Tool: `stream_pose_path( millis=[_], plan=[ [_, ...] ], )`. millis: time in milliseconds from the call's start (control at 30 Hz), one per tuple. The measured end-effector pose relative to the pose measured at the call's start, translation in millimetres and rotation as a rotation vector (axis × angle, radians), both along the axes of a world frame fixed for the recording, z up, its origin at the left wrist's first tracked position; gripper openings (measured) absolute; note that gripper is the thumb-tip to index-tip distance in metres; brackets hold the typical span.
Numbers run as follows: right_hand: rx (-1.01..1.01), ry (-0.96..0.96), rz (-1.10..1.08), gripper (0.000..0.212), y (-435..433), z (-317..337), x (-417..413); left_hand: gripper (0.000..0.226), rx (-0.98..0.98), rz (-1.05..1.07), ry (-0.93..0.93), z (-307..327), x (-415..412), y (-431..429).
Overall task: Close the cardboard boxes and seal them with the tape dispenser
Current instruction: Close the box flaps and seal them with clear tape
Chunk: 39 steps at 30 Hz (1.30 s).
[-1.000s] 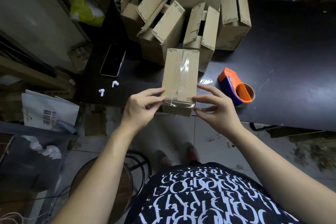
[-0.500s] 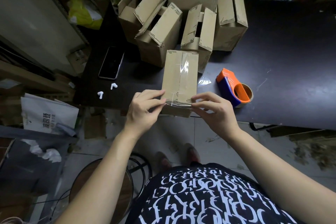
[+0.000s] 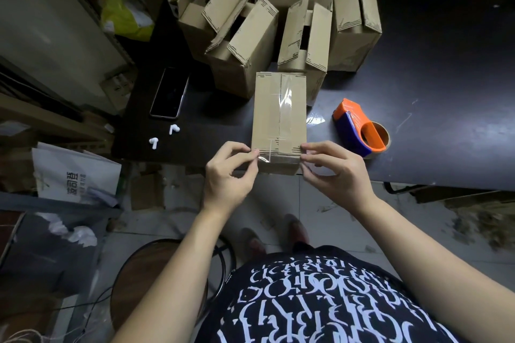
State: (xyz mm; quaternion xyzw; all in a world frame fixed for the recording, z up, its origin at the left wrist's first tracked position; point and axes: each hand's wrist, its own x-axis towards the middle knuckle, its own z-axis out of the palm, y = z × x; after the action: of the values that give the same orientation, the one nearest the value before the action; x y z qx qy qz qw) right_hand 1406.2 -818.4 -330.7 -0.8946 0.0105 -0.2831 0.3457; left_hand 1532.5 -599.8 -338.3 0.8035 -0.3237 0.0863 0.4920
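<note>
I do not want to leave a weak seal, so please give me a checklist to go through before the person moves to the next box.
1. Flaps of the taped box shut: ok.
2. Tape covers the top seam end to end: ok.
3. Tape end stuck flat on the near face: cannot tell; left hand pinches it, right hand pinches the other corner.
4. Tape dispenser free, on the table right of the box: ok.
5. Open boxes waiting behind: ok.

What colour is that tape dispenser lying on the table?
The tape dispenser is orange and blue, seen best in the head view.
</note>
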Motion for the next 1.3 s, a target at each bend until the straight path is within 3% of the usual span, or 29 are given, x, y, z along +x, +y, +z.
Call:
stream_pose_path(
  millis=[300, 633, 800, 933, 1300],
  plan=[
    [0.111, 0.036, -0.016, 0.011, 2, 3, 2, 0.006, -0.031, 0.024, 0.133, 7, 3, -3],
    [0.137, 0.069, 0.010, 0.012, -4, 2, 6, 0.016, -0.023, -0.048, -0.005, 4, 16, -1],
    [0.271, 0.117, -0.141, 0.025, 1, -2, 4, 0.034, -0.069, 0.044, 0.323, 4, 15, -3],
    [0.343, 0.186, -0.194, 0.018, 5, -5, 2, 0.034, -0.029, 0.027, 0.244, -4, 9, -4],
    [0.279, 0.188, -0.167, 0.018, 7, -10, 3, 0.034, -0.075, 0.161, 0.240, -10, -14, -16]
  ],
)
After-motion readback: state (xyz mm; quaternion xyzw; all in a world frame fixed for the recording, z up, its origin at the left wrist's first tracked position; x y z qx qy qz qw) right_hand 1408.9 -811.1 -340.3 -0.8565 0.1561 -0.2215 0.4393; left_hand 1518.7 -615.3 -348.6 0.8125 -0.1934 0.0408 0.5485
